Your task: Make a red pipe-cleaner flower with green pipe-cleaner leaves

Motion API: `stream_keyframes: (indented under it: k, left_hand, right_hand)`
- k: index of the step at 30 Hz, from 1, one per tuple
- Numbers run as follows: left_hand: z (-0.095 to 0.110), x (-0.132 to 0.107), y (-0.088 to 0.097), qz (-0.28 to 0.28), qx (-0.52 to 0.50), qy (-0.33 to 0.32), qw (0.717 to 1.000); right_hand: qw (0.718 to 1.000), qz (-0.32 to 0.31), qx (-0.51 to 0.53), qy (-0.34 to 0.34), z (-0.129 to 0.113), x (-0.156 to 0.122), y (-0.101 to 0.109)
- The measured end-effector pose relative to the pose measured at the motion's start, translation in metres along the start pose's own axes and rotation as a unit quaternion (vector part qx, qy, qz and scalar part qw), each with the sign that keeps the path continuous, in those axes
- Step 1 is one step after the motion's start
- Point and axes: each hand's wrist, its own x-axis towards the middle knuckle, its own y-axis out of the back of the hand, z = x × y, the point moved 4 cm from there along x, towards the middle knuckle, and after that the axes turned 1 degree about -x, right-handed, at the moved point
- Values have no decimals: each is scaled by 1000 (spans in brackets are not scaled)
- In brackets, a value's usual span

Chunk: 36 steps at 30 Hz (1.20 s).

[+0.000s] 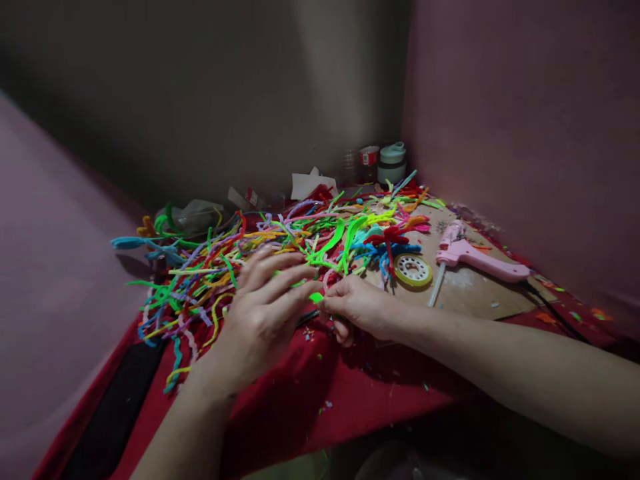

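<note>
Over the front of the red-covered table, my left hand (267, 300) is held palm down, its fingers curved with gaps between them. Its index fingertip meets a short bright green fuzzy strip, which looks like a pipe cleaner (317, 297); the thumb is hidden beneath. My right hand (361, 308) pinches the other end of that strip between thumb and forefinger, its remaining fingers curled under. Just behind the right hand stands a small pink loop (329, 280). A thin dark object (306, 316) lies below the strip, too obscured to name. Bright green leaf-like loops (351, 240) rise beyond both hands.
A tangled heap of coloured pipe cleaners (260, 233) spreads behind my hands. To the right, a pink glue gun (477, 257) and a yellow-rimmed tape roll (413, 269) rest on a cardboard sheet (465, 293). A lidded cup (392, 163) stands at the back corner between walls.
</note>
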Motion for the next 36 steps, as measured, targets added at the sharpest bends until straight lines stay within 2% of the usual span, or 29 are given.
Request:
stream_keyframes:
  k: [2,4,11,16,18,21,26,36]
  left_hand:
    - [6,1,-11,-81,-17,-33,996]
    - [6,0,-19,-123,-30,-35,991]
    - [5,-2,-20,-129,-38,-40,990]
    - [4,-3,-25,-140,-37,-27,989]
    - [2,-4,-26,-134,-44,-15,990]
    - [-5,-4,-24,-102,-60,26,993]
    - [-17,-6,-18,-32,-77,108,991]
    - [-14,-5,-20,9,-25,126,992]
  right_hand:
    - [1000,-2,-11,-7,0,0,0]
    - [1000,-12,-22,-15,0,0,0]
    - [996,-53,-63,-42,-6,-5,2]
    - [995,-59,-64,-57,-4,-3,4]
    - [995,-75,-44,-43,-4,-2,5]
    - [995,-90,39,-13,-9,-1,8]
    - [984,-27,179,-5,-16,-2,16]
    - [975,59,209,37,-11,-1,13]
